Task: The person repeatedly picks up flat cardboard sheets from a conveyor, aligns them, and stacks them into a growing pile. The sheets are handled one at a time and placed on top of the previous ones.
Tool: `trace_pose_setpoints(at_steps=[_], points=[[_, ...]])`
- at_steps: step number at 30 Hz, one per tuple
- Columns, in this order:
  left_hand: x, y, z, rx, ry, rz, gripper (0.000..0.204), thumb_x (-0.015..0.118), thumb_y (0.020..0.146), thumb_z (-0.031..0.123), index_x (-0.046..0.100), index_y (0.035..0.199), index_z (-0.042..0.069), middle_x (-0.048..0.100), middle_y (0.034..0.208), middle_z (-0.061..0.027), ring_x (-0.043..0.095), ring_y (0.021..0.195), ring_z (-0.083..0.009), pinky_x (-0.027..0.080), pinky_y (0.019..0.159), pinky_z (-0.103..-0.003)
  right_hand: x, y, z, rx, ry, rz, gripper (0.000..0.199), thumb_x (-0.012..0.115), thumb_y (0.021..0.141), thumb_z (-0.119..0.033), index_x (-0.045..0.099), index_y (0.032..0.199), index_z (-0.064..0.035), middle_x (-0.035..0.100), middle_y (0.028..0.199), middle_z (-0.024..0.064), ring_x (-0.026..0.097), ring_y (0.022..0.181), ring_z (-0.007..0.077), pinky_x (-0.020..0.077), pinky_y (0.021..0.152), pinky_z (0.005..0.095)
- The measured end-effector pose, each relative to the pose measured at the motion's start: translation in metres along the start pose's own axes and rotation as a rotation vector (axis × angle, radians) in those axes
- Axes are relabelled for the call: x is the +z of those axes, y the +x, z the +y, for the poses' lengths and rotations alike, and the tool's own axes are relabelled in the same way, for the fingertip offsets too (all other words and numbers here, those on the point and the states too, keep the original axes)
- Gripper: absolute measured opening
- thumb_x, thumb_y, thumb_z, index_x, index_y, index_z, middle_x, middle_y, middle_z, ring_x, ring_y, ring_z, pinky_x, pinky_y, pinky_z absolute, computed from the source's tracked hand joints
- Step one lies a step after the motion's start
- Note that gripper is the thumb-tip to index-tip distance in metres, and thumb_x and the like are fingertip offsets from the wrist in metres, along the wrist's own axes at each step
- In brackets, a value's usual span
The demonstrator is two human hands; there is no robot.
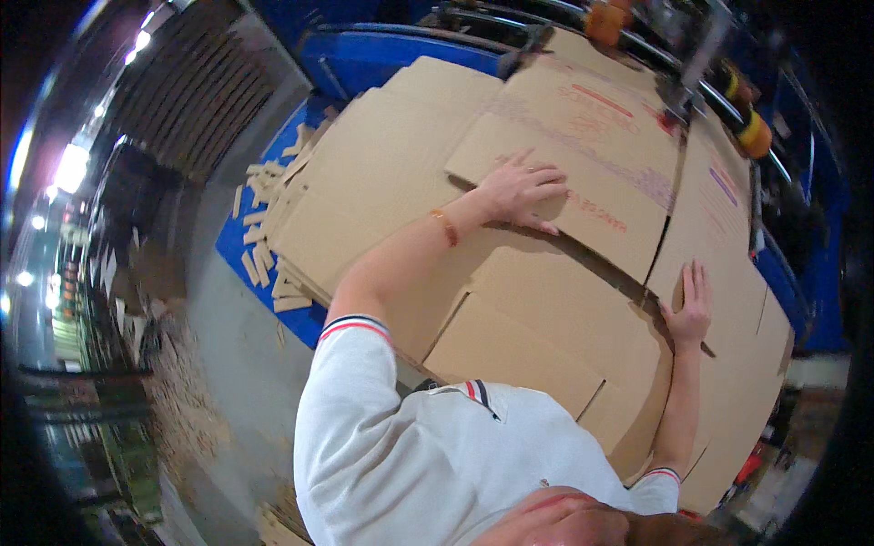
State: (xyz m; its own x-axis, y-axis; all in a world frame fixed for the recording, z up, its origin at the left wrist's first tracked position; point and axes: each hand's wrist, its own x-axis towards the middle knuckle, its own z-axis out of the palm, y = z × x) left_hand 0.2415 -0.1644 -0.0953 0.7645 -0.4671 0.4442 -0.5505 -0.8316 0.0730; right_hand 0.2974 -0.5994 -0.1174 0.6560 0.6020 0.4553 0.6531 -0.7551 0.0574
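Note:
Flat cardboard box blanks lie stacked in front of me, their slots and creases showing. Across the upper sheets, my left hand [523, 193] is spread palm down on the left part of a printed cardboard blank [592, 155] with red and purple print. To the right, my right hand [689, 309] rests with stretched fingers on another cardboard panel [719, 218], just past a dark gap between the panels. Below my hands lies a plain cardboard sheet [546, 300]. Neither hand is wrapped around an edge that I can see.
A blue machine table [305, 318] carries the stack, with cardboard offcuts [259, 246] heaped at its left edge. Metal rods and orange-yellow rollers [754, 135] cross above the stack's far end. Cardboard scraps [182, 400] litter the grey floor [241, 364] at left.

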Motion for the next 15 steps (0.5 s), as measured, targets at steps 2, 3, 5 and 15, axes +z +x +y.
trace_pose_setpoints(at_steps=[2, 3, 5, 15], points=[[0.008, 0.000, -0.005, -0.002, 0.014, 0.026, 0.071, 0.062, 0.072, 0.065, 0.056, 0.122, 0.015, 0.053, 0.130, -0.0062, 0.045, 0.126, -0.0242, 0.023, 0.110, -0.056, 0.014, 0.002, 0.012, -0.018, -0.029, 0.053, 0.088, 0.071, 0.069, -0.053, 0.041, 0.139, -0.0099, 0.042, 0.142, 0.0146, 0.039, 0.131, 0.0335, 0.0348, 0.105, 0.0462], [0.011, 0.000, -0.008, -0.001, 0.024, 0.033, 0.071, 0.061, 0.072, 0.066, 0.056, 0.121, 0.015, 0.053, 0.130, -0.0060, 0.045, 0.125, -0.0241, 0.022, 0.110, -0.056, 0.019, 0.007, 0.016, -0.045, -0.003, 0.077, 0.082, 0.059, 0.078, -0.061, 0.041, 0.139, -0.0090, 0.045, 0.140, 0.0150, 0.041, 0.129, 0.0334, 0.0346, 0.103, 0.0487], [0.011, 0.023, -0.029, -0.082, 0.106, -0.033, 0.072, 0.060, 0.072, 0.068, 0.057, 0.121, 0.015, 0.053, 0.129, -0.0068, 0.046, 0.124, -0.0241, 0.021, 0.110, -0.056, 0.029, 0.027, 0.036, 0.022, -0.169, 0.009, 0.079, 0.050, 0.083, -0.064, 0.041, 0.139, -0.0080, 0.044, 0.140, 0.0155, 0.041, 0.129, 0.0328, 0.0327, 0.104, 0.0500], [-0.014, -0.069, -0.115, -0.529, -0.167, 0.670, 0.060, 0.060, 0.083, 0.048, 0.051, 0.128, 0.009, 0.048, 0.134, -0.0130, 0.043, 0.125, -0.0290, 0.028, 0.107, -0.046, 0.050, 0.044, 0.057, 0.361, -0.228, 0.316, 0.056, 0.053, 0.092, -0.035, 0.041, 0.136, -0.0019, 0.035, 0.144, 0.0202, 0.033, 0.133, 0.0344, 0.0283, 0.108, 0.0470]])
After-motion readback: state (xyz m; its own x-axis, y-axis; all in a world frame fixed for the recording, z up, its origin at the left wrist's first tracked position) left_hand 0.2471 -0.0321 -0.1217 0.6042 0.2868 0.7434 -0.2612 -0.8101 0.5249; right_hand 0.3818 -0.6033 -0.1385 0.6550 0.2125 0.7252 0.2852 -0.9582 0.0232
